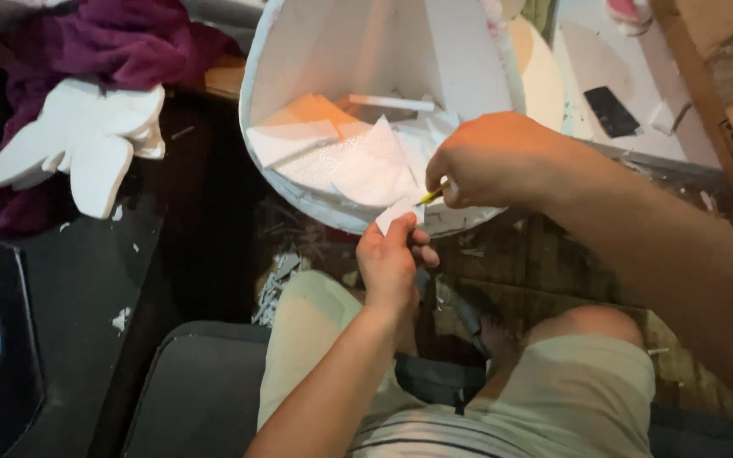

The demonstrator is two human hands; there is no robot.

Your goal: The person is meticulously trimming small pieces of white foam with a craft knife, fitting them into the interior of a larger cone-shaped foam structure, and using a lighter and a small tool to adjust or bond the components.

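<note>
Two hands meet right at the lower rim of the big white foam bowl (256,76), and that bowl is your landmark for everything else. Your left hand (390,263) comes up from below the rim, fingers curled closed, thumb and forefinger pinching a small white foam scrap (395,214) that just touches the bowl's lower edge. Your right hand (494,159) reaches in from the right of the bowl, over its rim, closed tight around a thin yellow tool (431,195); only the yellow tip shows, poking out of your fist toward the scrap, and what kind of tool it is cannot be told. The tip sits just beside the top of the scrap, touching or nearly so.

Inside the bowl lie loose white foam offcuts (358,161), flat and angular, piled against the near wall, one catching an orange glow. Left of the bowl rests a white foam cutout (86,140) with lobed, finger-like edges, lying on a dark surface, with purple cloth (112,42) bunched behind it. Right of the bowl, on a pale tabletop, sits a small flat black object (611,110). Below the bowl, foam crumbs (282,276) scatter across the dark floor, and your knees in pale shorts (587,382) frame the lower part of the view, a dark seat cushion (197,382) under you.
</note>
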